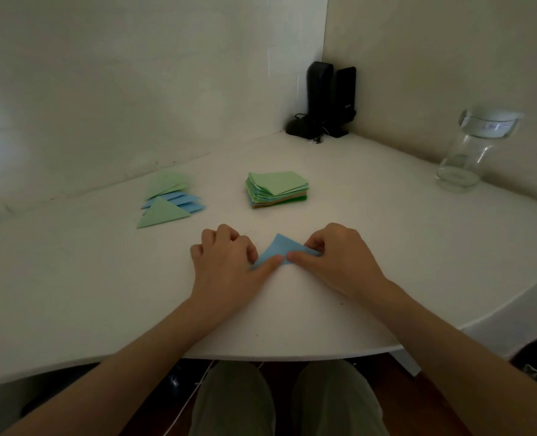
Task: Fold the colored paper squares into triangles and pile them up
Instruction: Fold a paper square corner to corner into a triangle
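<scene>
A blue paper (pixel 278 248), folded over, lies on the white table (pixel 371 234) between my two hands. My left hand (pixel 229 262) presses its left part with the thumb while the other fingers curl on the table. My right hand (pixel 333 256) pinches the paper's right corner between thumb and fingers. Behind the hands stands a stack of unfolded squares (pixel 276 190), green on top. To the left lies a loose pile of folded triangles (pixel 169 201), green and blue.
A clear glass jar (pixel 472 152) stands at the right by the wall. Black speakers with a cable (pixel 327 102) fill the far corner. The table's curved front edge runs just above my knees.
</scene>
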A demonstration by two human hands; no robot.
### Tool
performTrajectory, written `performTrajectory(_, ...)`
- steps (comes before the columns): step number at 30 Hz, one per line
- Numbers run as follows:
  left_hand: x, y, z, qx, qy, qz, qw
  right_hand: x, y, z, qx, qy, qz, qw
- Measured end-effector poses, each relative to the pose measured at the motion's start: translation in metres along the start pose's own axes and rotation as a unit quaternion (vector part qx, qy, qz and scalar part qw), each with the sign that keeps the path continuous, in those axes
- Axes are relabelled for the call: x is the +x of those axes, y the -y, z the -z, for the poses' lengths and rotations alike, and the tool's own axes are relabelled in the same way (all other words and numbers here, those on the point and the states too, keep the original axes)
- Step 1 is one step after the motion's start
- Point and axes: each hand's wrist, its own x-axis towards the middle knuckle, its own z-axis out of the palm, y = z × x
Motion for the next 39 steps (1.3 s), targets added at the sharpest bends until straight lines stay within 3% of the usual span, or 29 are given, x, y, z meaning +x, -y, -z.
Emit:
performTrajectory(9,0.01,0.01,0.017,-0.077,0.076,0.035,0.993,0.011,-0.013,0.016,0.061,0.039,-0.015,0.997)
performTrajectory(14,0.001,0.012,0.01,-0.144,0.024,-0.091,0.985,0.003,-0.013,0.013,0.061,0.004,0.001,0.998)
performTrajectory(19,0.0,0.011,0.008,-0.191,0.007,-0.112,0.975,0.005,0.0,0.011,0.028,0.05,-0.04,0.998)
performTrajectory(26,-0.004,0.009,0.009,-0.212,0.043,-0.096,0.972,0.001,0.003,0.014,0.013,0.098,-0.018,0.995)
performTrajectory(31,0.0,0.004,0.02,-0.258,0.022,-0.072,0.963,0.003,0.01,0.012,0.084,0.056,-0.005,0.995)
performTrajectory(39,0.034,0.055,0.037,-0.313,0.036,0.066,0.947,0.033,0.02,0.007,0.109,-0.012,-0.031,0.993)
